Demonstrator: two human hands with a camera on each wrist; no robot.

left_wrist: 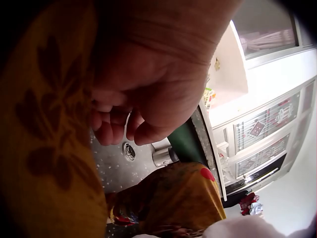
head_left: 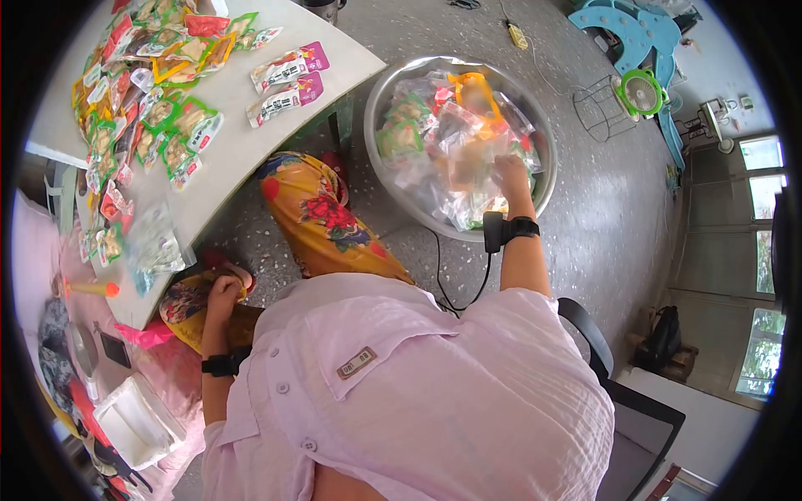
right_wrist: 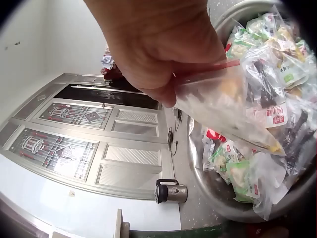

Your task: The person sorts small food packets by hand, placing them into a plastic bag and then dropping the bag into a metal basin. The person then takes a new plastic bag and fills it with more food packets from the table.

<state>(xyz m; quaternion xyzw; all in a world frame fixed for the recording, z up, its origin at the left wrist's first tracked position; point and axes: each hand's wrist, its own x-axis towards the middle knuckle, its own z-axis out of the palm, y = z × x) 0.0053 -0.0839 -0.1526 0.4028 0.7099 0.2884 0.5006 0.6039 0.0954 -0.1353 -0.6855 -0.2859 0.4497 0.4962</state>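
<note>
In the head view, my right hand [head_left: 511, 174] reaches over a large metal basin [head_left: 375, 175] on the floor, heaped with clear bags and small food packets. Its thumb and fingers pinch a clear zip-top plastic bag [right_wrist: 213, 101] by its red-edged top, as the right wrist view shows. The bag hangs over packets [right_wrist: 240, 181] in the basin; something pale and yellowish shows through it. My left hand [head_left: 222, 298] rests by the thigh in yellow flowered trousers [head_left: 313, 213]. Its fingers [left_wrist: 104, 133] are loosely curled and hold nothing.
A pale table [head_left: 238, 154] at the left carries a pile of colourful snack packets [head_left: 180, 138], two purple-and-white packets [head_left: 286, 98] and clear empty-looking bags [head_left: 154, 250]. A chair [head_left: 639, 430] stands behind at right. A steel kettle [right_wrist: 171, 192] stands on the floor.
</note>
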